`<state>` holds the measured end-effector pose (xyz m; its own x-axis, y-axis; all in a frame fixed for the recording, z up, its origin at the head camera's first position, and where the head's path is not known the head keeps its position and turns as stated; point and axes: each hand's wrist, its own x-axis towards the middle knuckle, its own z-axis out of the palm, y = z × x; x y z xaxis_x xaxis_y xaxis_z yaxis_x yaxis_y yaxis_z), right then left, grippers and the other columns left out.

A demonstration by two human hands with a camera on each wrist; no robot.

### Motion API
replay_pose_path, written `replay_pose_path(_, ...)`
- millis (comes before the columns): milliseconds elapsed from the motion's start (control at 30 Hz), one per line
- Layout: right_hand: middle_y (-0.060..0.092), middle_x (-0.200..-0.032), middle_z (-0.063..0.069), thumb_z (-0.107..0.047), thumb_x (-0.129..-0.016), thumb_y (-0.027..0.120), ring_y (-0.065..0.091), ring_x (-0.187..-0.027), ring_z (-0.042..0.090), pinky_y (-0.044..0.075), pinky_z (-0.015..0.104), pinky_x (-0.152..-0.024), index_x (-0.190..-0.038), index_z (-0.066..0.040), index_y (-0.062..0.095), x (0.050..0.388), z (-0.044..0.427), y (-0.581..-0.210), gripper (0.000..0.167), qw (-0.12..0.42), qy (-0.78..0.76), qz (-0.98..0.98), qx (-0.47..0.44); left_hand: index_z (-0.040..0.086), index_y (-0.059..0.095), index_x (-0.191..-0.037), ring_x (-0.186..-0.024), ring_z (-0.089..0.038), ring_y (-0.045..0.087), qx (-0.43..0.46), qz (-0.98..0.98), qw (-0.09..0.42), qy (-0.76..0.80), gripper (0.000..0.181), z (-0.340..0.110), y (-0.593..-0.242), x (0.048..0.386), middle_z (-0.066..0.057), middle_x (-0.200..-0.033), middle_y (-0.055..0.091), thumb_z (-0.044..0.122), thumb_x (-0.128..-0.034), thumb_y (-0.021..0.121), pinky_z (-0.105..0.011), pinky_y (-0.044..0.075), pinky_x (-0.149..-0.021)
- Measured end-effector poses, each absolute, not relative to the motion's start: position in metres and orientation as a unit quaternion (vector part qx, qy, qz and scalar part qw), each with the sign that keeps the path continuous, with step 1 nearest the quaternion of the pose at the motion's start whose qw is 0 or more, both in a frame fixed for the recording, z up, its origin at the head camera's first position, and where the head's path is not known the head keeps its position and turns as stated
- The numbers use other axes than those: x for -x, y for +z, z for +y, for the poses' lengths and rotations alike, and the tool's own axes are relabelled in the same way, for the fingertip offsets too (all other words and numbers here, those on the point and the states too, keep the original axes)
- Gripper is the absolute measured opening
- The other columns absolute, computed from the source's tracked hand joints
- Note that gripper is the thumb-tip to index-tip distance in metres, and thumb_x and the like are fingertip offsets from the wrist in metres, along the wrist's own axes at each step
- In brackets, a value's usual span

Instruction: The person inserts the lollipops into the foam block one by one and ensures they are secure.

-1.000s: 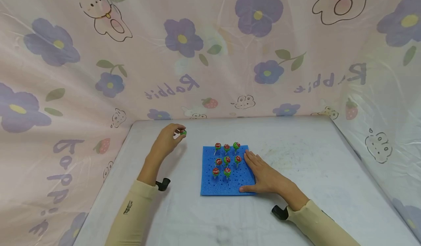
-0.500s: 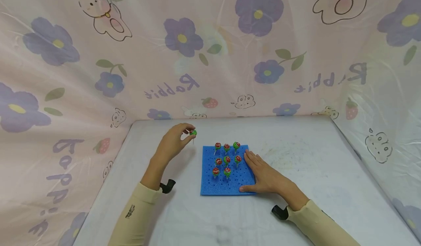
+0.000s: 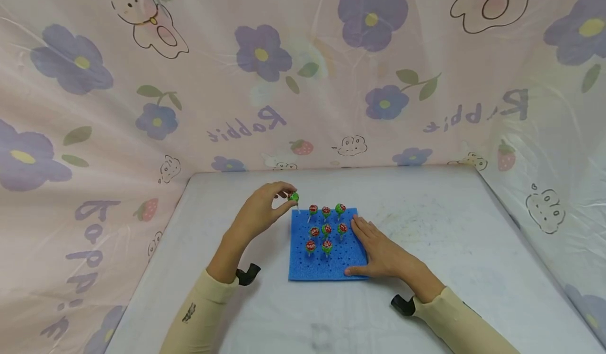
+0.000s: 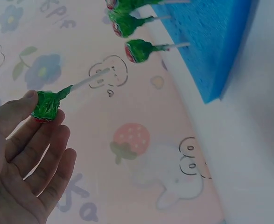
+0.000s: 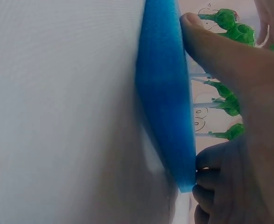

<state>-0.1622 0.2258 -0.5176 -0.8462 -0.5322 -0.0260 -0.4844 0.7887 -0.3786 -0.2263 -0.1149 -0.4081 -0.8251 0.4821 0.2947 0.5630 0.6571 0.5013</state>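
My left hand point(image 3: 262, 209) pinches a lollipop point(image 4: 46, 105) by its green-and-red wrapped head, between thumb and fingertips. The white stick points away from the palm, and in the head view it hangs down near the far left corner of a blue foam block point(image 3: 299, 267). Several lollipops point(image 3: 326, 230) stand upright in the block, in two rows of three and a nearer row of two. My right hand point(image 3: 385, 251) rests along the block's right edge, thumb and fingers spread on its top. In the right wrist view the thumb point(image 5: 207, 39) lies on the foam face.
Many small holes dot the foam block's top. It lies on a white table point(image 3: 426, 206). A printed curtain point(image 3: 312, 91) with flowers and rabbits hangs behind the table and at both sides. A black wrist mount point(image 3: 248, 274) sits on the left wrist, another point(image 3: 403, 305) on the right.
My left hand has carried the lollipop rightward and slightly nearer, from left of the foam block to its far left corner. The right hand and the standing lollipops have stayed put.
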Motion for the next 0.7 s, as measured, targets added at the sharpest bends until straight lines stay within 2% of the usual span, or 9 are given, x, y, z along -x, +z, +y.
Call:
replay_pose_path(300,0.014,-0.177,0.026,-0.077,-0.083,0.077,0.017,-0.162,0.047,0.020,0.060,-0.131,-0.167,0.008,0.019,0.163,0.225,-0.518,0.133,0.073,-0.183,0.944,0.266,0.014,0.071,-0.132,-0.114,-0.022,0.069,0.315,-0.894,0.062,-0.311,0.034,-0.098,-0.403,0.208,0.000,-0.122,0.075,0.021,-0.1006,0.079,-0.046,0.059,-0.100)
replay_pose_path(700,0.017,-0.176,0.028,-0.075,-0.083,0.079,0.019,-0.161,0.051,0.023,0.063,-0.129,-0.166,0.010,0.021,0.162,0.225,-0.518,0.132,0.067,-0.192,0.943,0.265,0.015,0.071,-0.133,-0.114,-0.020,0.069,0.343,-0.883,0.035,-0.319,0.034,-0.076,-0.408,0.192,0.002,-0.121,0.074,0.021,-0.1002,0.080,-0.043,0.060,-0.099)
